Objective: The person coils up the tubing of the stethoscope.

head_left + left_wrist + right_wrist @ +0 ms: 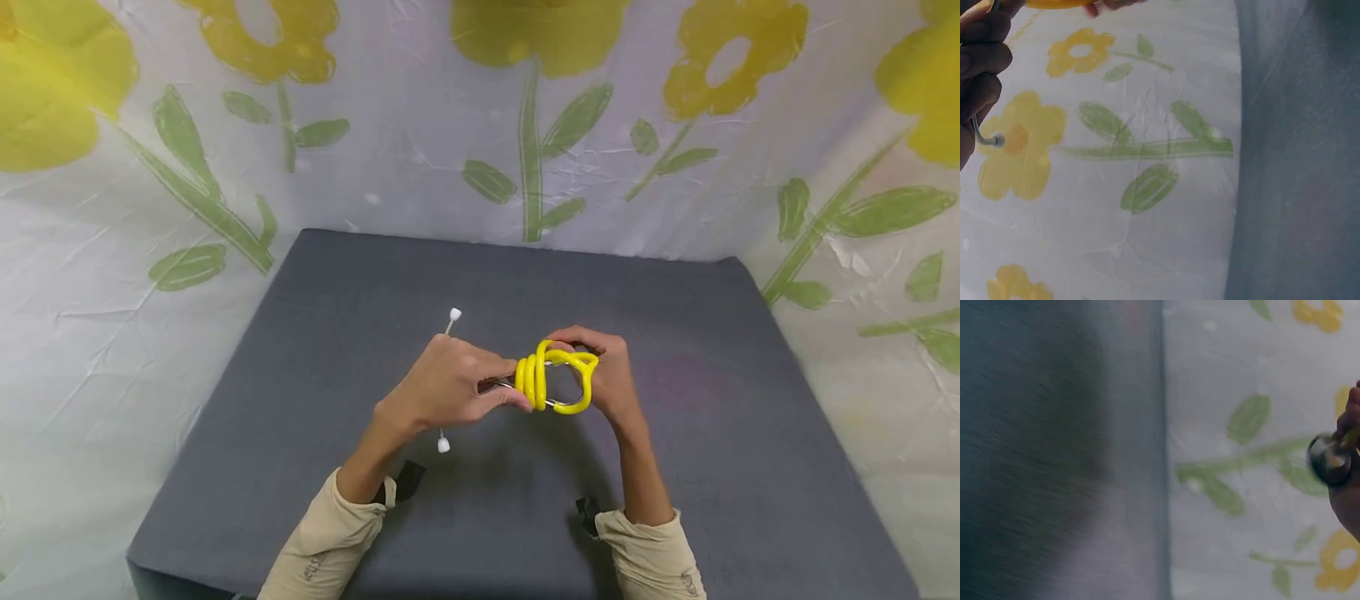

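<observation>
A stethoscope with yellow tubing (531,383) is held between both hands above the grey table. Its tubing is wound in several coils around the metal ear tubes, with a loop standing out toward the right. My left hand (450,379) grips the ear tubes, thumb and fingers at the coils. White ear tips (455,314) stick out beyond both sides of this hand; one ear tip (999,139) also shows in the left wrist view. My right hand (613,379) holds the far side of the yellow loop. By its fingers in the right wrist view is the round, shiny chest piece (1329,461), blurred.
A grey cloth-covered table (360,292) lies beneath the hands. Behind it and along both sides hangs a white curtain (405,167) printed with yellow flowers and green stems. Dark straps (410,481) show at both sleeve cuffs.
</observation>
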Available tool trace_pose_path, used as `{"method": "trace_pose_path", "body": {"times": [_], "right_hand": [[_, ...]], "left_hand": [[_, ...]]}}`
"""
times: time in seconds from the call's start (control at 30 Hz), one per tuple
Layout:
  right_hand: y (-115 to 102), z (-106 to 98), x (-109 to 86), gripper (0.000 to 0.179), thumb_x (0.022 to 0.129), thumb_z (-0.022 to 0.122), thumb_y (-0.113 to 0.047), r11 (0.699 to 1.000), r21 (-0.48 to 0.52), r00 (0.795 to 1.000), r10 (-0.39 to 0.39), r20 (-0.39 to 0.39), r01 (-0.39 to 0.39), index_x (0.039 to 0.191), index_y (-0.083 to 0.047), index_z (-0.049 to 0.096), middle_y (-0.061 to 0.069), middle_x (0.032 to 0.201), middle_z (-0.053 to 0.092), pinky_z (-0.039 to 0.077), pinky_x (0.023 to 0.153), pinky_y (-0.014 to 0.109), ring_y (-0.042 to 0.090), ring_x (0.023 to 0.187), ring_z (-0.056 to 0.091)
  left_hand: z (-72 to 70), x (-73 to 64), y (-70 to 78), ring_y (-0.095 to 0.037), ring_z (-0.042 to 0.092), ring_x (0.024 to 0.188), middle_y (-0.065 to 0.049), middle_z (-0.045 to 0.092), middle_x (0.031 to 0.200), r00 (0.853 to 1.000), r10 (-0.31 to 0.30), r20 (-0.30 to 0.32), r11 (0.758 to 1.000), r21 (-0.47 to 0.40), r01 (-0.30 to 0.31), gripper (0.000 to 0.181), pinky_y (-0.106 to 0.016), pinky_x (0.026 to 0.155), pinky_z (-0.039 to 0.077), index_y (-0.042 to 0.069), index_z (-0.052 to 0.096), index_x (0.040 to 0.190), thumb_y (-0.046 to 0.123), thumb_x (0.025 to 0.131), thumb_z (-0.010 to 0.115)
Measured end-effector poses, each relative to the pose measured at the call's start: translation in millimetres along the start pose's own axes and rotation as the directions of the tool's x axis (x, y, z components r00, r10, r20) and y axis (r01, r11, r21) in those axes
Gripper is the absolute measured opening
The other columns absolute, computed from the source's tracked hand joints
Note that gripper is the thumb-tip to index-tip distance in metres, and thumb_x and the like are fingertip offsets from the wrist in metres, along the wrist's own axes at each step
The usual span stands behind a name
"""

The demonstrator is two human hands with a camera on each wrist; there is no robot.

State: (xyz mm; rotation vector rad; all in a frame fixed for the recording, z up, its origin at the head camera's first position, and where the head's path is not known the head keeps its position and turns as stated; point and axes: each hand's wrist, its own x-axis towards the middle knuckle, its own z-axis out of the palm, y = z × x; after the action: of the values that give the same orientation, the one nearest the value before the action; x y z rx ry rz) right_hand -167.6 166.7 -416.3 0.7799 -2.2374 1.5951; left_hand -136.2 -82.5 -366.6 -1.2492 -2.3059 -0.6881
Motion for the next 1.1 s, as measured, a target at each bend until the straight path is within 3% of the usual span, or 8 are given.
{"method": "trace_pose_path", "body": {"times": [0.17, 0.27, 0.37, 0.53, 0.7, 0.8, 0.9, 1.1], "right_hand": [[-13, 19, -19.7, 0.018, 0.093, 0.074, 0.002, 0.993, -0.097, 0.996, 0.068, -0.049, -0.072, 0.11, 0.004, 0.077, 0.014, 0.083, 0.075, 0.05, 0.065, 0.018, 0.005, 0.068, 0.058], [-34, 26, -27.8, 0.023, 0.092, 0.076, 0.001, 0.982, -0.185, 0.998, 0.022, -0.062, -0.033, 0.115, 0.004, 0.075, 0.01, 0.087, 0.078, 0.046, 0.059, 0.019, 0.008, 0.064, 0.055], [-52, 32, -31.7, 0.022, 0.091, 0.077, 0.004, 0.972, -0.235, 0.995, -0.037, -0.097, 0.014, 0.112, 0.006, 0.072, 0.013, 0.096, 0.081, 0.049, 0.06, 0.016, 0.012, 0.067, 0.064], [-71, 36, -33.9, 0.018, 0.088, 0.08, 0.005, 0.996, -0.08, 0.994, 0.03, -0.104, -0.038, 0.103, 0.004, 0.07, 0.017, 0.108, 0.078, 0.057, 0.076, 0.015, 0.014, 0.092, 0.075], [-78, 28, -38.3, 0.031, 0.083, 0.078, 0.014, 0.985, 0.105, 0.99, 0.13, 0.052, -0.134, 0.11, 0.005, 0.067, 0.023, 0.12, 0.071, 0.058, 0.093, 0.019, 0.003, 0.115, 0.068], [-76, 25, -35.3, 0.026, 0.09, 0.071, 0.013, 0.989, 0.067, 0.99, 0.127, 0.055, -0.131, 0.114, 0.006, 0.063, 0.023, 0.113, 0.074, 0.061, 0.087, 0.021, 0.001, 0.102, 0.072], [-72, 25, -27.6, 0.022, 0.1, 0.063, 0.003, 0.991, -0.036, 0.991, 0.13, -0.034, -0.131, 0.12, 0.009, 0.054, 0.022, 0.095, 0.078, 0.061, 0.069, 0.023, 0.003, 0.076, 0.071], [-69, 28, -13.7, 0.038, 0.102, 0.066, -0.012, 0.962, -0.08, 0.958, 0.25, -0.143, -0.263, 0.112, 0.003, 0.032, 0.02, 0.064, 0.066, 0.043, 0.044, 0.024, 0.01, 0.043, 0.049]], "left_hand": [[-3.5, -4.4, -7.9, -0.003, 0.036, 0.048, 0.006, 0.048, 0.055, 0.982, -0.157, -0.103, 0.985, 0.052, 0.163, 0.027, -0.016, 0.049, 0.023, 0.014, 0.077, 0.085, 0.039, 0.083, 0.088], [-1.0, -7.2, -11.7, -0.005, 0.033, 0.047, 0.005, 0.043, 0.054, 0.96, -0.237, -0.151, 0.958, 0.126, 0.257, 0.03, -0.018, 0.048, 0.02, 0.014, 0.072, 0.08, 0.041, 0.085, 0.086], [2.3, -8.3, -11.3, -0.007, 0.03, 0.046, 0.005, 0.04, 0.053, 0.947, -0.267, -0.176, 0.931, 0.208, 0.301, 0.033, -0.019, 0.047, 0.017, 0.014, 0.071, 0.079, 0.042, 0.087, 0.084], [2.8, -4.9, -5.6, -0.009, 0.031, 0.043, 0.004, 0.04, 0.053, 0.951, -0.248, -0.182, 0.894, 0.335, 0.298, 0.036, -0.021, 0.046, 0.017, 0.012, 0.069, 0.078, 0.044, 0.09, 0.08], [2.1, -3.2, -0.9, -0.009, 0.031, 0.043, 0.003, 0.043, 0.053, 0.962, -0.24, -0.13, 0.865, 0.421, 0.273, 0.038, -0.021, 0.046, 0.017, 0.01, 0.072, 0.083, 0.047, 0.091, 0.079], [3.4, -3.9, 2.1, -0.008, 0.032, 0.043, 0.004, 0.044, 0.054, 0.97, -0.222, -0.101, 0.858, 0.453, 0.244, 0.039, -0.021, 0.045, 0.02, 0.01, 0.072, 0.084, 0.048, 0.091, 0.079], [6.3, -3.9, 5.7, -0.008, 0.038, 0.042, 0.004, 0.05, 0.056, 0.979, -0.178, -0.095, 0.852, 0.482, 0.202, 0.039, -0.022, 0.042, 0.029, 0.011, 0.072, 0.084, 0.049, 0.09, 0.08], [15.3, -1.8, 10.9, -0.007, 0.045, 0.043, 0.005, 0.052, 0.057, 0.987, -0.128, -0.1, 0.83, 0.534, 0.161, 0.043, -0.023, 0.042, 0.039, 0.013, 0.068, 0.08, 0.053, 0.089, 0.078]]}}
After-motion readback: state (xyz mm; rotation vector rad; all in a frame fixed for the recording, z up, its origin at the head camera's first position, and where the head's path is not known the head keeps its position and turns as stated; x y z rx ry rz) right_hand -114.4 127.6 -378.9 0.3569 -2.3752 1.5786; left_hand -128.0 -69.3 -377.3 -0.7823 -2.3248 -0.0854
